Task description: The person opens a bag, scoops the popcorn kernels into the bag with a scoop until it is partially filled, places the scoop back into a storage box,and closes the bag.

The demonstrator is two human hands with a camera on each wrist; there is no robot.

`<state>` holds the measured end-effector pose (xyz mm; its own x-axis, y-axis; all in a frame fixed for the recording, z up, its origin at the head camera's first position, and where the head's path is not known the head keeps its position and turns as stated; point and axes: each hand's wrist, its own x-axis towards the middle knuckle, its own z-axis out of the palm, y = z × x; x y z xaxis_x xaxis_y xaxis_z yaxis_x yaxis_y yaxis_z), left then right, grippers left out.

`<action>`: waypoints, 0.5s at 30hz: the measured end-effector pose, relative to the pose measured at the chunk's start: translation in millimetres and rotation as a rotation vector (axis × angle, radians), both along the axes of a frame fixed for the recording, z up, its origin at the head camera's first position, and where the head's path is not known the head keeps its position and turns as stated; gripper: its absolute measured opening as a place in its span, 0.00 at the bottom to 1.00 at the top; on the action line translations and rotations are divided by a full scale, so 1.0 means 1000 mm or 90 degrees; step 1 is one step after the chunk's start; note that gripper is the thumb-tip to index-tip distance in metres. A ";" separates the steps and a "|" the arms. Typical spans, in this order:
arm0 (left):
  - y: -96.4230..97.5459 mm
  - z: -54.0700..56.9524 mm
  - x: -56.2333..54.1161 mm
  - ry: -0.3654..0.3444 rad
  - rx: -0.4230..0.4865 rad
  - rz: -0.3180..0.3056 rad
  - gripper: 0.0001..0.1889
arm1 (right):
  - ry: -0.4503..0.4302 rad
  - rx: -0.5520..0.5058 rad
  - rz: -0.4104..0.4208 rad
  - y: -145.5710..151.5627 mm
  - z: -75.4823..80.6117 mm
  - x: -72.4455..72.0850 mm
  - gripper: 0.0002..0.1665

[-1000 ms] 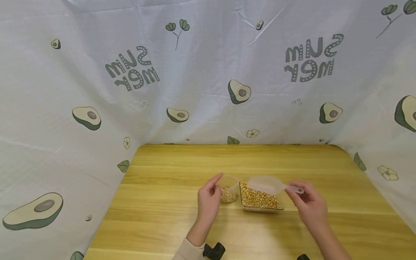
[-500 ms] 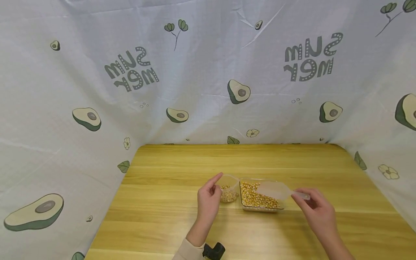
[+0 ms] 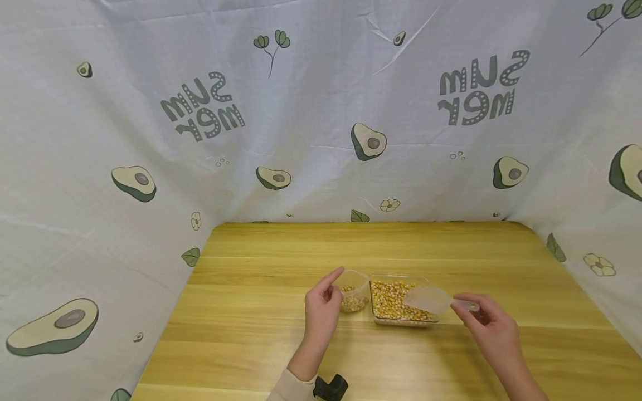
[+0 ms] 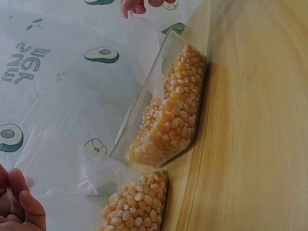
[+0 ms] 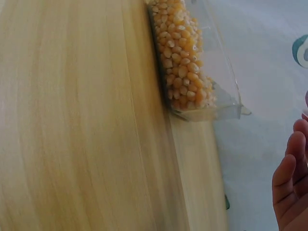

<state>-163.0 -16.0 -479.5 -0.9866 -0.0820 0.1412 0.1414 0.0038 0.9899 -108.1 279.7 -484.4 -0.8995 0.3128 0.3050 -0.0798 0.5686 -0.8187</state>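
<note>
My left hand (image 3: pixel 322 309) pinches the top edge of a clear plastic bag (image 3: pixel 354 303) on the table. Corn kernels (image 4: pixel 134 207) fill the bag's bottom, and its mouth is held up. Just right of the bag stands a rectangular clear container (image 3: pixel 401 322), with more corn (image 3: pixel 388 298) inside. My right hand (image 3: pixel 494 331) grips the handle of a translucent white scoop (image 3: pixel 427 299). The scoop slants down over the container's right side, and its tip meets the corn in the left wrist view. Only curled fingers of my right hand (image 5: pixel 291 178) show in the right wrist view.
A wooden table (image 3: pixel 241 301) carries the bag and the container. White cloth (image 3: pixel 311 111) printed with avocados hangs at the back and along both sides. A black camera mount (image 3: pixel 331 387) sits at my left wrist.
My right hand and the scoop have moved right and a little toward me, and the scoop tip has shifted from the container's back left to its right part. My left hand stays put.
</note>
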 end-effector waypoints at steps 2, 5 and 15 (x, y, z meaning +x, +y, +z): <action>0.000 0.000 0.000 0.000 0.000 0.000 0.22 | -0.003 0.001 -0.001 0.000 0.000 0.000 0.11; 0.000 -0.001 0.000 0.001 0.002 -0.001 0.22 | 0.005 0.018 -0.003 0.000 0.000 0.000 0.11; 0.000 -0.001 0.000 -0.006 0.010 -0.003 0.22 | 0.088 0.124 -0.027 -0.006 -0.002 -0.006 0.11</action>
<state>-163.3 -16.2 -480.2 -0.9883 -0.0794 0.1299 0.1313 -0.0126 0.9913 -113.7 273.3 -486.0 -0.8323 0.2732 0.4823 -0.1557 0.7199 -0.6764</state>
